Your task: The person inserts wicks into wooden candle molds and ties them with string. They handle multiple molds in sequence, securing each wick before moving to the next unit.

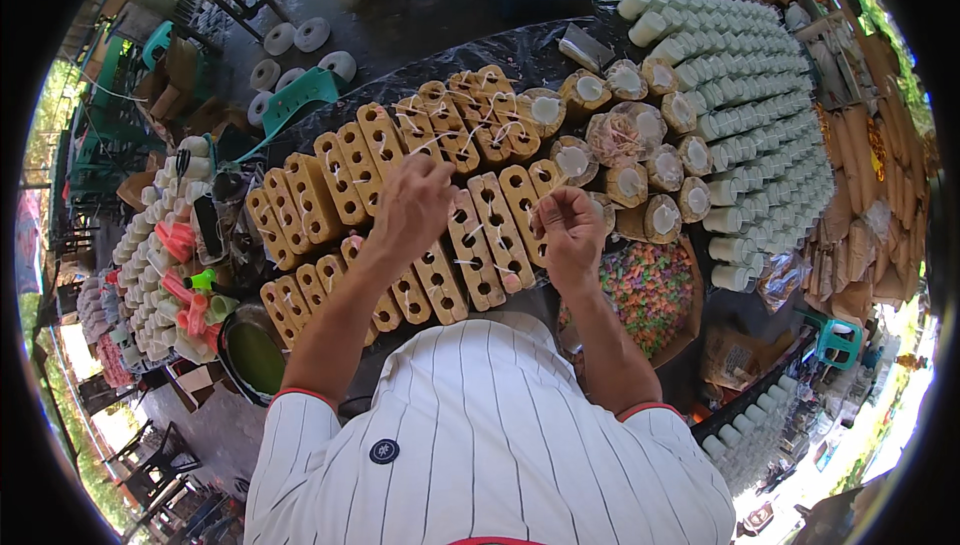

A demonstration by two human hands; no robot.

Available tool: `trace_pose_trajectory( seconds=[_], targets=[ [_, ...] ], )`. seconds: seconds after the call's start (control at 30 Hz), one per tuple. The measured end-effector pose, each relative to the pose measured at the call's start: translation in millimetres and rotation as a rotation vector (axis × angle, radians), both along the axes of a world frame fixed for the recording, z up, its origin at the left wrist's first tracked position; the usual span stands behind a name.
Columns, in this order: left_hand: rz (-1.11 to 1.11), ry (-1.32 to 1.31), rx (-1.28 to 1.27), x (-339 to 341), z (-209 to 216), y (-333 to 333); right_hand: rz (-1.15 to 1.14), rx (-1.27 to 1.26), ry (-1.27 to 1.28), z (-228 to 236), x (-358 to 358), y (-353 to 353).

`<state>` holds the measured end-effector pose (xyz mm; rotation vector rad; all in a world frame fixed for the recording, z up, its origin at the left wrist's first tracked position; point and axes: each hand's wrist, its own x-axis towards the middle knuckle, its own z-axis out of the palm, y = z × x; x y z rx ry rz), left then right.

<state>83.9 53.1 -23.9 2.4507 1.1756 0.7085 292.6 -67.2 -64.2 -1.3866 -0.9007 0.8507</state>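
Observation:
Two rows of tan blocks (484,239) with round holes along their tops stand on a table, and white strings (489,133) lie across many of them. Over the middle of the rows my left hand (418,197) is closed, fingers bent and tips together near a string; what they grip is too small to make out. To its right my right hand (570,233) pinches a thin pale string (557,189) over the end of the near row. Beyond the right hand sit several tan rounded molds (628,183) with whitish tops, one topped with pinkish bits (616,139).
Many white cups (745,95) fill the table's right side. A box of colourful small pieces (648,297) lies near my right forearm. At left are a dark pan of green stuff (254,353), white cylinders (150,235) and a green plastic stool (303,98).

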Motion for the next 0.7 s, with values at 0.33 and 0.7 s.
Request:
trace_pose_trajectory(
  seconds=[0.33, 0.7],
  targets=[
    [0.09, 0.096, -0.057, -42, -40, 39, 0.075, -0.199, 0.21, 9, 16, 7],
    [-0.101, 0.184, 0.216, -21, -49, 71, 0.193, -0.324, -0.236, 18, 5, 35]
  ],
)
